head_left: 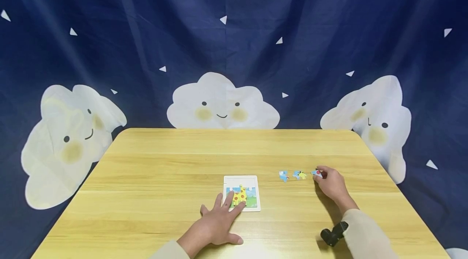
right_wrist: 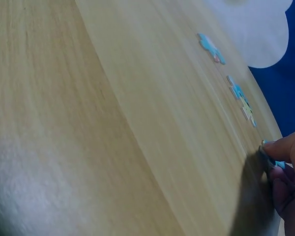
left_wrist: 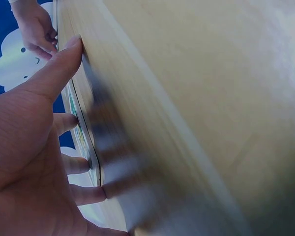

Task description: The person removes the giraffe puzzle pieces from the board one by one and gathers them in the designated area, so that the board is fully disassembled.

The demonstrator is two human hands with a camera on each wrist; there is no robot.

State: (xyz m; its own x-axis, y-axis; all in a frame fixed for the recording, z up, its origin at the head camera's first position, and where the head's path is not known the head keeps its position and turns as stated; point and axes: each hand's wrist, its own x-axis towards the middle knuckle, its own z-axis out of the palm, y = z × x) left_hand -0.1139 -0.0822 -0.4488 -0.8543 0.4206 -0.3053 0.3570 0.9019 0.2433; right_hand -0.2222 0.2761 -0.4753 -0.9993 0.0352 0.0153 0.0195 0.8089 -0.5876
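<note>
One puzzle piece [head_left: 315, 173] sits pinched between the thumb and finger of my right hand [head_left: 333, 186], well to the right of the single puzzle board [head_left: 241, 177]. Two more pieces [head_left: 299, 175] lie on the table [head_left: 153, 173] between that one and the board. The board has one giraffe [head_left: 239, 197] in its picture. My left hand [head_left: 218, 223] is spread, fingertips on the board's near left part. Beyond the board, three large clouds [head_left: 223, 100] smile from one blue curtain [head_left: 146, 27].
</note>
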